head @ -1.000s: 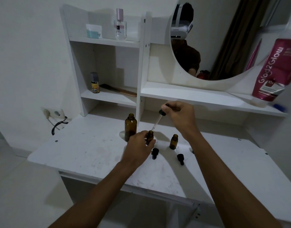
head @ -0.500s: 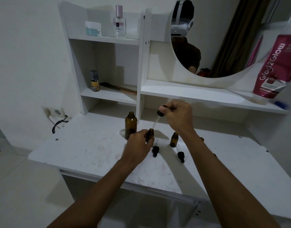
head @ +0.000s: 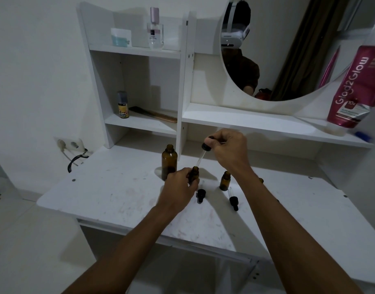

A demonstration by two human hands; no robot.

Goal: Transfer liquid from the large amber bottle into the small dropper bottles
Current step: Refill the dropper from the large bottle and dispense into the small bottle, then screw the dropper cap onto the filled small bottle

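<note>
The large amber bottle (head: 169, 162) stands uncapped on the white desk (head: 110, 194), near the shelf divider. Just right of it, my left hand (head: 179, 188) grips a small amber dropper bottle (head: 194, 174) standing on the desk. My right hand (head: 229, 149) pinches the black bulb of a glass dropper (head: 202, 154), whose tip points down into that small bottle's mouth. A second small amber bottle (head: 224, 181) stands open to the right. Two black dropper caps (head: 201, 195) (head: 233, 200) lie on the desk in front of the bottles. Another small bottle peeks out behind my right forearm.
A white shelf unit (head: 182, 115) with a round mirror rises behind the desk. It holds a perfume bottle (head: 155, 30), a small spray can (head: 123, 105), a comb (head: 154, 114) and a pink tube (head: 356, 88). A wall socket with a black cable (head: 76, 160) is at left.
The dropper in my right hand has come down slightly, its tip now at the small bottle's mouth. My left hand keeps its hold on the bottle.
</note>
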